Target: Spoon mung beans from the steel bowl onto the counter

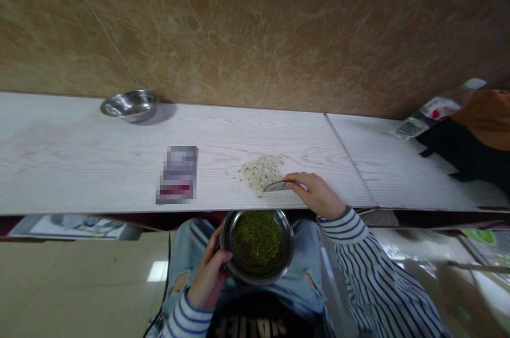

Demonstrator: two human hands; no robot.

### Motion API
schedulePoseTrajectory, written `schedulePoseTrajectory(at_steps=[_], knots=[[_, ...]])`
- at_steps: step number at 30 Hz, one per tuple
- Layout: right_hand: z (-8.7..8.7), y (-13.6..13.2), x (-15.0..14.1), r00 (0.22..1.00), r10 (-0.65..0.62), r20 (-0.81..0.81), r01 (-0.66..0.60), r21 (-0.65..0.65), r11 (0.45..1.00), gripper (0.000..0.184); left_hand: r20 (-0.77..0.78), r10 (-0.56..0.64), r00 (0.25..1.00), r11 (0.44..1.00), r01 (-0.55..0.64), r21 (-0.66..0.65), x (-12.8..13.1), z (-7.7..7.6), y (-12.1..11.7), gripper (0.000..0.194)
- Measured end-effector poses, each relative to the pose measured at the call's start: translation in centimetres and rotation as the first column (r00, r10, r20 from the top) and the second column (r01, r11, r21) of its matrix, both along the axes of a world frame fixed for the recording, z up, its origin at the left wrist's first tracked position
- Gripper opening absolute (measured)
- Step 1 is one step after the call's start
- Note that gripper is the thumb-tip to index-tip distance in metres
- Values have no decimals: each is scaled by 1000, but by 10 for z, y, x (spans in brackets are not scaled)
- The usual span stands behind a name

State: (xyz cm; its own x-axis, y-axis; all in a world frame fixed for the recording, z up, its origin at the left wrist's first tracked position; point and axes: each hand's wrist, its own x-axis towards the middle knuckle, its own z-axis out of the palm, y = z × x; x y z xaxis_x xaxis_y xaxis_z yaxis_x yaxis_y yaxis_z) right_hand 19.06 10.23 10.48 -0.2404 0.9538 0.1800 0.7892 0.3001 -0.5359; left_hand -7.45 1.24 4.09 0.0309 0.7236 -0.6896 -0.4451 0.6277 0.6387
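My left hand [213, 271] is closed on the rim of a steel bowl [290, 245], held below the counter's front edge, over my lap. Small green beans [257, 237], which look like mung beans, lie inside it. Between the fingers of my right hand [316, 194] is a metal spoon [274, 186], its tip at the near side of a loose pile of pale grains [262, 170] mixed with dark specks. The pile lies on the white wood-grain counter [223, 136], close to its front edge and beyond the bowl.
A second steel bowl [130, 106] stands by the wall at the back left. Left of the pile lies a flat blurred-out rectangle [177, 175]. At the right are a clear plastic bottle [432, 109] on its side and a brown and black cloth item [474, 141].
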Motion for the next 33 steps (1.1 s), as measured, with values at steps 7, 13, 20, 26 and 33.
schedulePoseTrajectory(at_steps=[7,13,20,26,33], knots=[[2,24,-5,999,34,-34,-34,2,999,24,7,0,1000,1000,0,-6,0,2,1,72],[6,24,1,997,-66,-37,69,99,993,24,28,14,1000,1000,-14,-12,1,-1,-2,72],[-7,12,7,987,-153,40,146,140,979,24,29,33,999,999,-32,-27,2,-5,-5,73],[-7,-6,3,992,-110,69,99,149,984,24,24,17,1000,1000,-17,-8,2,-7,-7,71],[-2,-24,21,927,-352,130,304,289,908,27,12,-1,1000,1000,1,-14,5,-7,-7,72]])
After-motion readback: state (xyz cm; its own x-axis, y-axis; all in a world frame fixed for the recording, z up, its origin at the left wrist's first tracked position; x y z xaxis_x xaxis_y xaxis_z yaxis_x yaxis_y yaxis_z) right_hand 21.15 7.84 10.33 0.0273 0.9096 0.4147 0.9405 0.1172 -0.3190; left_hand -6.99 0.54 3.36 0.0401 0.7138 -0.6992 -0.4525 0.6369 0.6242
